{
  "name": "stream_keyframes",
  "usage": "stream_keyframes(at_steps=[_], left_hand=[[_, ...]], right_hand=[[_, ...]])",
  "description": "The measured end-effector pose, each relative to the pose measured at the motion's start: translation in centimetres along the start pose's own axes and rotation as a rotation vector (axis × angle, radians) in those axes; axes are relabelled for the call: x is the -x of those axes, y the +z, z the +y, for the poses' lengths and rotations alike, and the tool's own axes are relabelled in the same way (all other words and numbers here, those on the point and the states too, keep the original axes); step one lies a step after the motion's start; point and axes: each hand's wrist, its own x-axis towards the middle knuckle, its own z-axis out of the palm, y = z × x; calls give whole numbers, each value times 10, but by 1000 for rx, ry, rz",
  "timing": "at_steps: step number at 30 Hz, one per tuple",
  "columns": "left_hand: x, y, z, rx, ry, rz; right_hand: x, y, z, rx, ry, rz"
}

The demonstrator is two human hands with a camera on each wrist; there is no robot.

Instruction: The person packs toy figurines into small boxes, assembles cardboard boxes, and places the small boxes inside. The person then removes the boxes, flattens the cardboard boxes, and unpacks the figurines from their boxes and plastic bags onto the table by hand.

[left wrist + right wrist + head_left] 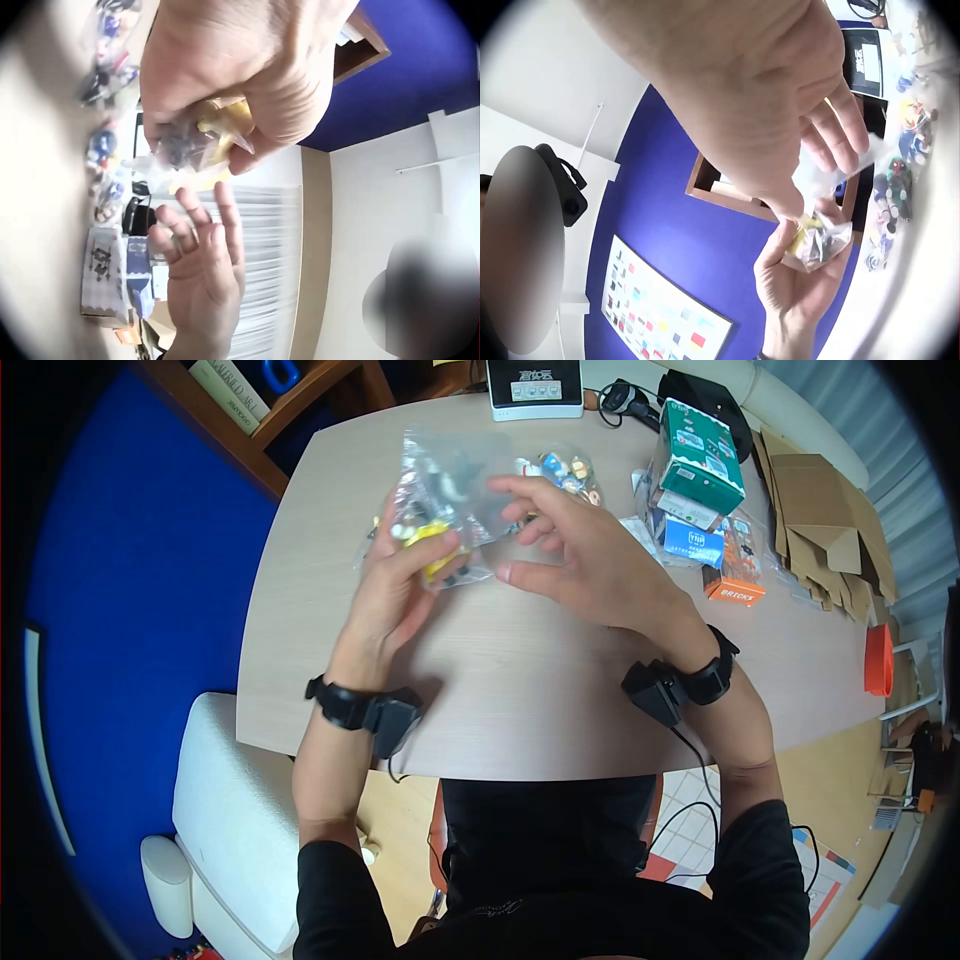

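Over the table my left hand (388, 592) grips a clear plastic bag (425, 465) with a yellow piece (432, 538) and darker small parts in its lower end. The thumb lies across the yellow piece, and the bag's upper part stands up loose. To the right of it my right hand (590, 555) is held with fingers parted and nothing between them. In the left wrist view the right hand (202, 277) shows its palm, close to the bag (199, 142). Behind the hands lie other clear bags of small colourful figures (565, 472), partly hidden by the right hand.
At the table's right stand a green box (700, 455), a blue box (693, 543) and an orange box (735, 575). Folded brown cardboard (815, 510) lies beyond them. A white-and-black device (535, 390) sits at the far edge, beside a dark corded device (628, 400).
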Motion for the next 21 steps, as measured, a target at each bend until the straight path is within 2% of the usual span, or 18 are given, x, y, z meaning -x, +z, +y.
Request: stream_keyframes(at_steps=[3, 4, 5, 9, 11, 15, 17, 21], left_hand=[[-14, 7, -19, 222, -71, -90], [-15, 12, -23, 331, -116, -123], [-13, 18, -28, 263, -97, -100], [-8, 10, -41, 374, -166, -159], [-6, 1, -48, 501, -187, -241], [-3, 6, -45, 463, -217, -175], [-4, 6, -46, 406, -183, -280], [-5, 8, -43, 280, -190, -238]], right_hand=[[1, -7, 5, 151, -4, 40], [3, -7, 17, 225, -57, 18], [4, -8, 24, 298, -110, -6], [3, -5, 29, 197, -40, -66], [3, -2, 30, 221, -8, -72], [1, -3, 42, 230, -43, -24], [-1, -11, 48, 316, -199, 27], [-5, -24, 44, 198, -100, 142]])
